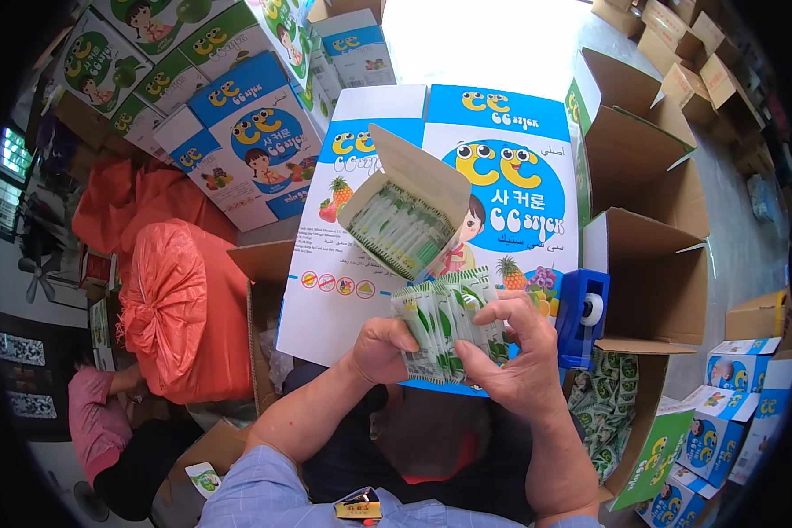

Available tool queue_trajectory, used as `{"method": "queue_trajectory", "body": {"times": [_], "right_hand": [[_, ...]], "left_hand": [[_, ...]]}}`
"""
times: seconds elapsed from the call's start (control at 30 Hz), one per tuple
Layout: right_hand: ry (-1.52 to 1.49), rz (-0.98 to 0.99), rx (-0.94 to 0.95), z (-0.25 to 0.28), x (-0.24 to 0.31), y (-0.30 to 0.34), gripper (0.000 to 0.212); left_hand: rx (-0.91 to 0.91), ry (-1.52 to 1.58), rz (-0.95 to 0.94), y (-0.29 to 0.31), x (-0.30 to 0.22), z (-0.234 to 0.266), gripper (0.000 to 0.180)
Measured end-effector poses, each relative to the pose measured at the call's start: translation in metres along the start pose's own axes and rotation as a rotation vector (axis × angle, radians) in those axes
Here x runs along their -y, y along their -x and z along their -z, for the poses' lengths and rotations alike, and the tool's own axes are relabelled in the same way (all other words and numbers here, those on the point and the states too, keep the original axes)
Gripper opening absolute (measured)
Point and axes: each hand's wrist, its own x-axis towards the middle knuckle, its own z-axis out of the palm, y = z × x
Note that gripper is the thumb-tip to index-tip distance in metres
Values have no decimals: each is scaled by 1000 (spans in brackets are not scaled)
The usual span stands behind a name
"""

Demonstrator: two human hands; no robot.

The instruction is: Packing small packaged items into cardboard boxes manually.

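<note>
Between my two hands is a row of slim white-and-green stick packets [436,330], standing side by side. My left hand [383,350] grips the left end, thumb across the front. My right hand [521,356] has its thumb and bent fingers on the right part of the row. Just beyond the packets, a small open carton [371,167] lies tilted with its flap raised. Similar stick packets [407,231] fill it in a row. Beneath both is a flattened blue-and-white printed cardboard box [519,132], serving as the work surface.
A blue tape dispenser [583,319] stands at the right edge. Beside it are open brown cartons [647,286] and a box of loose packets [605,407]. Red sacks [189,308] and stacked printed boxes [255,132] are on the left. Another person in pink [101,409] sits at far left.
</note>
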Motion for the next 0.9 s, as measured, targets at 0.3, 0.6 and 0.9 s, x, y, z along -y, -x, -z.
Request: {"method": "queue_trajectory", "body": {"times": [0.3, 0.6, 0.9], "right_hand": [[-25, 1, 10, 2, 2, 0, 40], [21, -16, 14, 2, 4, -1, 43], [12, 3, 7, 1, -1, 0, 42]], "left_hand": [[-4, 17, 8, -1, 1, -3, 79], [-15, -19, 18, 0, 2, 0, 78], [-23, -31, 14, -1, 4, -5, 77]]}}
